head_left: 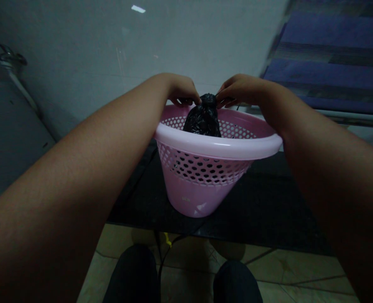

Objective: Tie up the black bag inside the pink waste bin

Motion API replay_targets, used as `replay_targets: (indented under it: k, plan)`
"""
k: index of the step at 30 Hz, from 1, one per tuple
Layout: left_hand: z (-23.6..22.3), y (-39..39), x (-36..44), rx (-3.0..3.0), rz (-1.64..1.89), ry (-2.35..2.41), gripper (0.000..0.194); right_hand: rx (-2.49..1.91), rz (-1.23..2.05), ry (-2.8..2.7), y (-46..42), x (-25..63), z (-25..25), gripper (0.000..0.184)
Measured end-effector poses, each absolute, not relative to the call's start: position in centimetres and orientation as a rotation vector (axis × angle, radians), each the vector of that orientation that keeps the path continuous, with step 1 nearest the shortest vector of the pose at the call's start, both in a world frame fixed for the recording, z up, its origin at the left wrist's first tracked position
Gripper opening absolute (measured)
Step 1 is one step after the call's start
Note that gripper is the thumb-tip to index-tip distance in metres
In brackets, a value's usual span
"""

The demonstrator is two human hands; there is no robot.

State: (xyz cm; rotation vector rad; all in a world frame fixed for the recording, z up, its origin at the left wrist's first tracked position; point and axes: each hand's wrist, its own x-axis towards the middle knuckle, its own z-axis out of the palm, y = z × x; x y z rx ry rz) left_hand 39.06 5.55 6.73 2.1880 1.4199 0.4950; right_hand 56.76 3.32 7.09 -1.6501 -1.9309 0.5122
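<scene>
Left hand and right hand pinch the upright black bag in a basket.

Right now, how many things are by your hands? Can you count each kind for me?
Hands: 2 (left hand, right hand)
Pink basket: 1
Black bag: 1
Total: 4

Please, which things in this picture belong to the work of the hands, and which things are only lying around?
In the work: left hand and right hand, both at the tied top of the black plastic bag; pink perforated basket, around the bag.

Only around: dark table top, under the basket; blue striped cloth; metal pipe fitting; tiled floor.
</scene>
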Motion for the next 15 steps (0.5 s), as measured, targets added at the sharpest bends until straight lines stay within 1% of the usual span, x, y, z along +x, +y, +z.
replay_targets:
  k: [4,8,11,15]
  plan:
    - [6.72,5.79,38.98,2.198,0.515,1.405,0.014,-1.693,0.410,-2.019,3.53,57.09,7.11,0.005]
    - [6.65,5.59,39.06,2.179,0.513,1.381,0.016,-1.749,0.270,-2.101,3.55,57.11,7.16,0.006]
    - [6.63,5.28,39.18,2.147,0.498,1.360,0.018,-1.750,0.281,-2.135,3.38,56.95,7.13,0.006]
    - [6.61,5.19,39.30,2.131,0.504,1.321,0.019,-1.734,0.375,-2.127,3.15,56.76,7.02,0.009]
